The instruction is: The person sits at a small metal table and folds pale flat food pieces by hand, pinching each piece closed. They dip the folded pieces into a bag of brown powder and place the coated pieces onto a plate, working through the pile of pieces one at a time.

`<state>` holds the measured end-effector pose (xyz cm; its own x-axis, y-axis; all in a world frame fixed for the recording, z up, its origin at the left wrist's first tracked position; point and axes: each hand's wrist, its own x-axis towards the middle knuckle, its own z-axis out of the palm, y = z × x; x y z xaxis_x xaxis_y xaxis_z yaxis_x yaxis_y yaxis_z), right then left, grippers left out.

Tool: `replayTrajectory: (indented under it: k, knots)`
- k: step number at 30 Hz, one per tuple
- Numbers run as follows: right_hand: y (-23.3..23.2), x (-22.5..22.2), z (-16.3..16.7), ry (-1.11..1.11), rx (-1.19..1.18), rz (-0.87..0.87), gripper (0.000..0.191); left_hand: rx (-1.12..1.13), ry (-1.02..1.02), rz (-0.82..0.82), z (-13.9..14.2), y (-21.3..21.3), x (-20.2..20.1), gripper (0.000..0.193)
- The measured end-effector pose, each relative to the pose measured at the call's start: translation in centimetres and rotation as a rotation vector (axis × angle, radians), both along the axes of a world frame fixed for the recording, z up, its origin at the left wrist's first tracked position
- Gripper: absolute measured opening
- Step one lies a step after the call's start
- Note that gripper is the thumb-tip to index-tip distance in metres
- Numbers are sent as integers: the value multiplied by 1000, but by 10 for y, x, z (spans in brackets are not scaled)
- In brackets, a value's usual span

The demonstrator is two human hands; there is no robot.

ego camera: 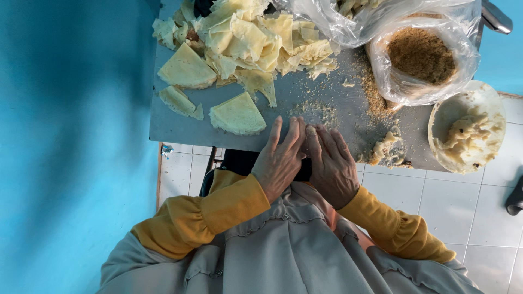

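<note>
two hands [305, 163] side by side, three folded wrappers [238, 115]

Small pale yellow piece of dough or wrapper [311, 131], mostly hidden: only a sliver shows at the near edge of the grey metal counter [163, 128], pressed flat under touching fingers [297, 130]. Shape unclear, possibly folded or rolled. It lies between both flat hands, right of a pale yellow folded pastry triangle [237, 115].

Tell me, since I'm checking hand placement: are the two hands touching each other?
Touching. The head view shows the left hand and right hand pressed side by side on the table edge.
</note>
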<state>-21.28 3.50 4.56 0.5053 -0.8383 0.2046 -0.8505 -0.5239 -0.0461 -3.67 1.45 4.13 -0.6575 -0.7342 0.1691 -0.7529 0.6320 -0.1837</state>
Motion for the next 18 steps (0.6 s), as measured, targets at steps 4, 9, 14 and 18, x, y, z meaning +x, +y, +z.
replayTrajectory:
  k: [4, 9, 14, 18]
  knots:
    - [-18, 7, 2, 108, 21, -54, 62, 83, -45, 56, -11, -22, -10, 42]
    - [-42, -12, 18, 9, 67, -13, 70, 53, 382, 219, -22, -34, 2, 72]
    - [-44, -9, 5, -260, 159, -15, 71, 92, 605, 282, -24, 0, 44, 57]
    - [-77, -22, 2, -408, -70, 239, 64, 38, 772, 338, -26, 19, 72, 36]
